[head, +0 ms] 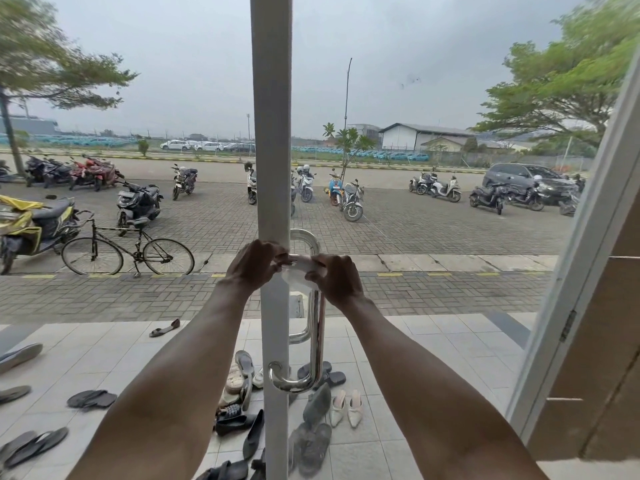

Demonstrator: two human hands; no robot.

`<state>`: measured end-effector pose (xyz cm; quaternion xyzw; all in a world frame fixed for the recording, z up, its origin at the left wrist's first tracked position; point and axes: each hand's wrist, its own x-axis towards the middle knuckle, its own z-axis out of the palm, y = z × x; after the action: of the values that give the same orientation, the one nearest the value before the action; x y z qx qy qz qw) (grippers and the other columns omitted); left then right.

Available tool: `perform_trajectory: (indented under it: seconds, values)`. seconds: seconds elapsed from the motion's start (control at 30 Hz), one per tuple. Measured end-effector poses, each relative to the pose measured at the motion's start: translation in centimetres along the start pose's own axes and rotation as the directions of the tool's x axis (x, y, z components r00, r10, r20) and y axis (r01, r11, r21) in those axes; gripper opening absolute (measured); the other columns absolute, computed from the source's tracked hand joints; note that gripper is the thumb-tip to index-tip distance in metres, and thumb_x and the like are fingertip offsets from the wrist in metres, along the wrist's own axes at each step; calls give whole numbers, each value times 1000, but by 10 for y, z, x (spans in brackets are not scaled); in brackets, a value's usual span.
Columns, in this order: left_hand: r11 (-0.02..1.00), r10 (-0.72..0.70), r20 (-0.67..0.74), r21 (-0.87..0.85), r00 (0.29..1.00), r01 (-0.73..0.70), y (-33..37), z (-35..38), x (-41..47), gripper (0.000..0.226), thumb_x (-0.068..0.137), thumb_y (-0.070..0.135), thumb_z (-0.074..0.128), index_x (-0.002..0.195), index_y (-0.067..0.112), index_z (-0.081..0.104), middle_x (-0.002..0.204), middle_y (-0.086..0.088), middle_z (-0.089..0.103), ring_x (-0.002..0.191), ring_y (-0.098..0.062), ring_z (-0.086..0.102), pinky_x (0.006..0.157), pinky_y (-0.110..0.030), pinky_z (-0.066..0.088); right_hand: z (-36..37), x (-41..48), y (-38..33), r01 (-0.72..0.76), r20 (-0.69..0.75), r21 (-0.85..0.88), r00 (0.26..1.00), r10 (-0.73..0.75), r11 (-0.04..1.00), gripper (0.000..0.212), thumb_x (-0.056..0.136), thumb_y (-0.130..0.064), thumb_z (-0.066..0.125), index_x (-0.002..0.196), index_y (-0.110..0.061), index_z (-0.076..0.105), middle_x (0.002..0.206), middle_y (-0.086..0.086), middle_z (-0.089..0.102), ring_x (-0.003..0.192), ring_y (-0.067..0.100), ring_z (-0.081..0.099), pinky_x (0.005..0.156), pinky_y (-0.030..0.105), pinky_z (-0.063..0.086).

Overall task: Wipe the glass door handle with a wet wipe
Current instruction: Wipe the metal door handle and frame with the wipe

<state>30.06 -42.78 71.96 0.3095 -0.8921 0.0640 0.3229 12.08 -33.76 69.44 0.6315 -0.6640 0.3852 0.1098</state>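
Handle (313,327) first: a polished chrome pull bar fixed to the glass door, its long axis vertical, running from a curved top end just above the hands down to a curved lower end well below them, beside the white door frame (272,133). Both hands meet at its upper part; the left hand (254,266) sits over the frame side, the right hand (334,277) on the outer side, and both are closed with pinched fingertips on a whitish wet wipe (300,271) stretched between them, in front of or against the bar. Whether the wipe is wrapped round the metal or only held before it I cannot tell. My judgement is that most of the bar lies below the hands, so the coming stroke would run downward along it; the right hand seems the nearer to the bar itself. Beyond the glass, shoes and sandals (311,417) lie scattered on pale tiles, then a bicycle (128,252) and parked scooters on brick paving. No brand, label or writing can be read anywhere
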Motion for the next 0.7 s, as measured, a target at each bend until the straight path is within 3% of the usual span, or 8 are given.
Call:
perform_trajectory:
  seconds: [0.13, 0.27, 0.37, 0.53, 0.7]
  values:
    - [999, -32, -11, -23, 999, 32, 1, 2, 2, 37, 73, 8, 84, 108, 19, 76, 105, 0, 76, 97, -24, 73, 85, -33, 57, -2, -2, 1, -31, 17, -26, 999, 31, 999, 25, 76, -30, 77, 96, -15, 74, 90, 13, 76, 84, 32, 70, 71, 35, 54]
    - [995, -64, -45, -79, 997, 61, 4, 5, -1, 32, 77, 5, 81, 107, 14, 76, 104, -3, 77, 96, -22, 73, 85, -24, 53, 1, 8, -16, 51, 29, -94, 998, -48, 994, 30, 80, -27, 74, 109, -21, 69, 96, 14, 75, 90, 34, 70, 74, 35, 55]
    - [993, -64, -53, -107, 997, 58, 6, 5, -2, 26, 79, 1, 76, 104, 11, 77, 101, -5, 77, 93, -20, 74, 83, -22, 52, 6, 13, -29, 94, 64, -101, 994, -88, 990, 20, 82, -22, 66, 101, -23, 70, 92, 7, 74, 86, 32, 70, 71, 33, 53]
    - [993, -65, -64, -100, 996, 59, 5, 6, -3, 27, 79, 6, 79, 105, 13, 76, 103, -2, 77, 95, -19, 74, 86, -25, 55, 6, 8, -24, 56, 25, -82, 998, -54, 995, 14, 83, -20, 71, 97, -20, 70, 91, 8, 76, 87, 31, 71, 70, 31, 51]
    - [998, -59, -65, -22, 996, 58, 11, 6, -5, 30, 77, 9, 80, 106, 15, 75, 107, -1, 75, 94, -27, 73, 84, -30, 55, 4, -14, 4, -89, 17, -29, 996, 89, 996, 28, 82, -30, 74, 103, -13, 73, 95, 14, 75, 89, 34, 70, 73, 34, 55]
